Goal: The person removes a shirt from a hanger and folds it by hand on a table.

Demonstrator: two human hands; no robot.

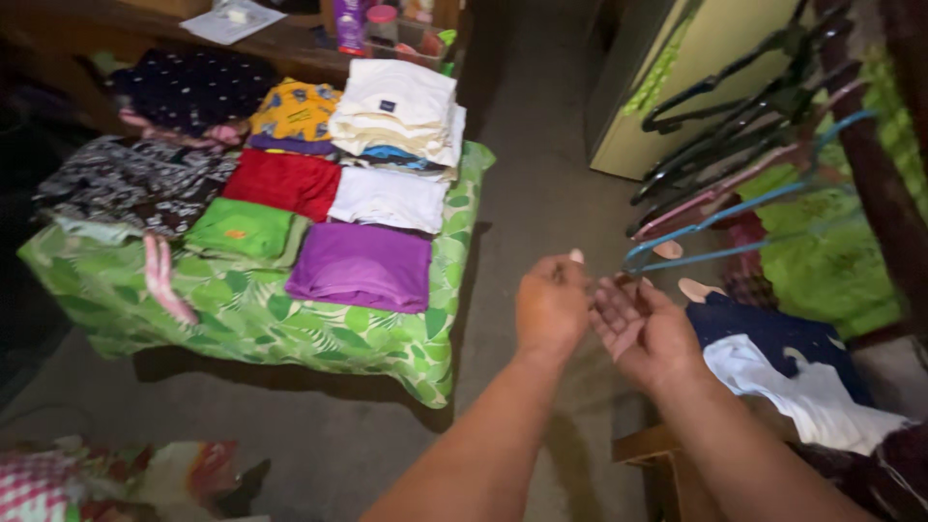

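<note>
my left hand (551, 307) is loosely curled, my right hand (646, 329) open with fingers spread, both empty near the blue hanger (735, 227), folded clothes (362, 264) far left.

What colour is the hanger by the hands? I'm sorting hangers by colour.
Blue hanger, nearest the right hand; the head view shows it.

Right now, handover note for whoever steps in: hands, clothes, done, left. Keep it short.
Left hand: loosely curled, holds nothing that shows.
Right hand: open, palm up, empty, beside the left, just below the blue hanger in the bunch of hangers.
Done: folded clothes lie in rows on the leaf-print mattress, purple piece nearest, white stack at the back.
Left: dark blue garment and white garment lie unfolded to the right, under the hangers.
</note>
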